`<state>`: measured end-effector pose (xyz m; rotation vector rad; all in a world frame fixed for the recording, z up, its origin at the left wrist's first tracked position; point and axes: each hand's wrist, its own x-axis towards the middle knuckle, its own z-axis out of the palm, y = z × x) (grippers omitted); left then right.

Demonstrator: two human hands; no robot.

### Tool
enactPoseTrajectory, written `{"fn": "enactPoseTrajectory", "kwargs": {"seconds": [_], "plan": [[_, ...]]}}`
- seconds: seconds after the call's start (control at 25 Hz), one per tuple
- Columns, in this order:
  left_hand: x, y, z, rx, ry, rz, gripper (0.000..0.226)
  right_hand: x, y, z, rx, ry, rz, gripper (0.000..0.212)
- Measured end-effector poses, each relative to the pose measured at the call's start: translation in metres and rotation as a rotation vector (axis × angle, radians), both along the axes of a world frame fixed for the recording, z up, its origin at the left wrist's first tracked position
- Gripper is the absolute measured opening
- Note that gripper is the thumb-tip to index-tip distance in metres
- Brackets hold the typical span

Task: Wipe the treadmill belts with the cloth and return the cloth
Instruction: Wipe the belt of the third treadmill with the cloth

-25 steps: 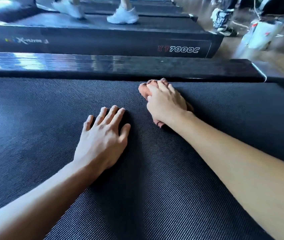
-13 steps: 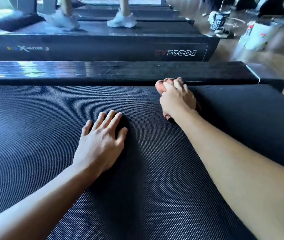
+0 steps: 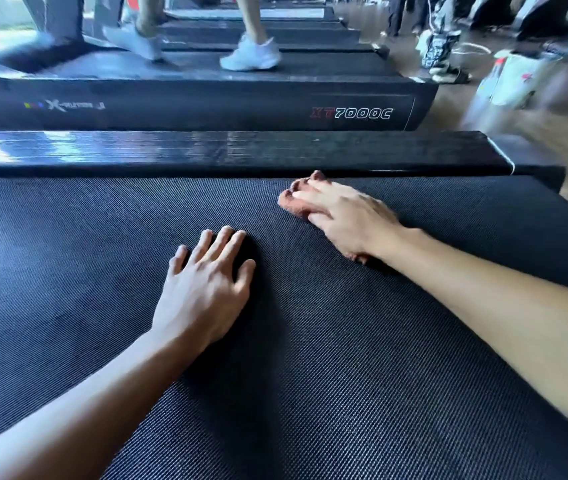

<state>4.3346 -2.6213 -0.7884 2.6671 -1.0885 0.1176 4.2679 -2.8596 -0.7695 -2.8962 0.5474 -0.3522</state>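
Wiping is under way, I judge: my view shows the right hand (image 3: 348, 220) laid flat, fingers near straight, pressing the reddish cloth (image 3: 292, 203) onto the belt (image 3: 344, 375), the cloth bunched under the palm and just past the fingertips, near the glossy side rail (image 3: 241, 150) beyond them. Left hand (image 3: 206, 285) rests spread and flat on the belt, just beside the right hand, holding nothing. I cannot tell how much of this belt is wiped; the other belts and the cloth's return look not yet done.

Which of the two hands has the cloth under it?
The right hand: it presses the reddish-brown cloth on the treadmill belt near the far rail. The left hand rests flat on bare belt.
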Motion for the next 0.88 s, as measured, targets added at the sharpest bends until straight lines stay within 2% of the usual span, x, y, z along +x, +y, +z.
{"fn": "enactPoseTrajectory", "kwargs": {"seconds": [0.12,0.16,0.32,0.44,0.48,0.6,0.64,0.76,0.88], "plan": [[0.000,0.000,0.000,-0.004,-0.003,-0.006,0.057,-0.001,-0.026,0.007,0.054,-0.069,-0.320,0.047],[0.000,0.000,-0.001,-0.005,-0.006,-0.005,0.057,0.000,-0.019,0.006,0.037,-0.076,-0.364,0.047],[-0.002,0.001,0.001,-0.014,-0.009,-0.002,0.056,-0.032,0.017,-0.005,-0.047,-0.048,-0.013,0.047],[-0.003,0.001,0.001,-0.015,-0.009,-0.011,0.056,-0.049,0.002,0.008,0.013,-0.055,-0.291,0.047],[-0.002,0.002,0.001,-0.016,-0.007,-0.008,0.056,-0.050,0.008,0.006,-0.011,-0.061,-0.303,0.048],[0.000,0.002,0.000,-0.011,-0.006,-0.010,0.056,-0.063,0.028,-0.003,-0.053,-0.025,0.035,0.049],[0.000,0.001,0.000,-0.005,-0.010,-0.013,0.056,-0.066,0.018,0.000,-0.020,0.001,0.045,0.049],[-0.001,0.001,-0.001,-0.003,-0.010,-0.010,0.056,-0.065,0.015,0.007,0.028,-0.052,-0.264,0.049],[-0.001,0.001,-0.002,-0.002,-0.035,-0.018,0.055,-0.075,0.050,-0.011,-0.071,-0.066,-0.075,0.050]]}}
